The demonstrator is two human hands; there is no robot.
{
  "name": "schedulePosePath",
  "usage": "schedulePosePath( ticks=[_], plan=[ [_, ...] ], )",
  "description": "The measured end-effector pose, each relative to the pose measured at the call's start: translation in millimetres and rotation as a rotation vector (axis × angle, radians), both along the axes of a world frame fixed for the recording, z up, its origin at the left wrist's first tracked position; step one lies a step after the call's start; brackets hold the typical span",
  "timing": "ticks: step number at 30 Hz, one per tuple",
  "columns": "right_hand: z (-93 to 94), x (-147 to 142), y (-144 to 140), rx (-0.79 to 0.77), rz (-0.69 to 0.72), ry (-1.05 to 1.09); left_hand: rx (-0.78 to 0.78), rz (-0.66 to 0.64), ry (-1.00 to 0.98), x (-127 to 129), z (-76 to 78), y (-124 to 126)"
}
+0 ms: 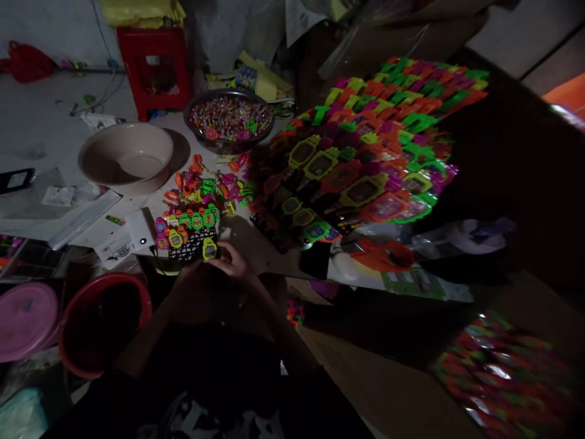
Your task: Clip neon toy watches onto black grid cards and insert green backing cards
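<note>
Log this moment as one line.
right hand: holding yellow toy watch | left hand: near patterned board, grip unclear | loose colourful pieces: beyond board

The right hand grips a yellow toy watch at the near edge of a black-and-white patterned board. The left hand, dimly lit, is beside it. Loose toy watches lie beyond the board. A beige basin stands far left; stacked toy watches occupy the right.

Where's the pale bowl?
In the head view, the pale bowl is at left on the table, nearer than the red stool, left of the metal bowl.
</note>
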State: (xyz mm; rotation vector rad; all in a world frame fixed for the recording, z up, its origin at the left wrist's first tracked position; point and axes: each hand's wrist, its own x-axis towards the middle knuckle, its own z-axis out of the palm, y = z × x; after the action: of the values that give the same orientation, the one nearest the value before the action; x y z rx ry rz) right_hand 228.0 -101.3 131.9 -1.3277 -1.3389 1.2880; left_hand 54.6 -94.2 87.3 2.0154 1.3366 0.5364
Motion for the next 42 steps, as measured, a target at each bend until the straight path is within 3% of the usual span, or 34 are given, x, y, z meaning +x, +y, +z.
schedulePosePath(
  ticks=[3, 6, 11, 15, 18, 22, 30, 36, 39, 42],
  plan=[
    [-24.1, -10.0, 5.8, 0.035, 0.083, -0.005, -0.033, -0.014, 0.110, -11.9, -3.8, 8.0],
    [-46.4, -21.1, 20.6, 0.048, 0.007, -0.005, 0.083, 0.003, 0.334, -19.0, -9.5, 10.9],
    [-84.8, -43.9, 60.4, -0.072, -0.086, 0.096, 0.219, -0.003, 0.662, -25.0, -23.3, -3.7],
    [-106.1, -51.7, 72.0, -0.012, -0.029, -0.057, 0.250, -0.039, 0.748, -25.3, -31.9, -14.4],
    [-108.5, -49.9, 68.7, 0.049, 0.025, -0.222, 0.249, -0.033, 0.751, -23.4, -34.8, -15.9],
    [-98.1, -49.9, 67.4, 0.108, 0.086, -0.428, 0.253, -0.017, 0.761, -20.8, -36.5, -15.2],
    [-78.2, -66.3, 78.6, 0.090, 0.164, -0.620, 0.236, -0.018, 0.762, -19.4, -42.1, -12.8],
    [-84.2, -69.2, 80.5, 0.101, 0.170, -0.516, 0.318, -0.006, 0.752, -25.6, -46.5, -11.7],
    [-91.7, -50.4, 80.0, 0.157, 0.220, -0.338, 0.356, -0.001, 0.754, -28.4, -49.6, -11.5],
    [-92.1, -17.8, 82.6, 0.167, 0.075, -0.278, 0.415, -0.020, 0.746, -30.1, -52.5, -11.3]
  ],
)
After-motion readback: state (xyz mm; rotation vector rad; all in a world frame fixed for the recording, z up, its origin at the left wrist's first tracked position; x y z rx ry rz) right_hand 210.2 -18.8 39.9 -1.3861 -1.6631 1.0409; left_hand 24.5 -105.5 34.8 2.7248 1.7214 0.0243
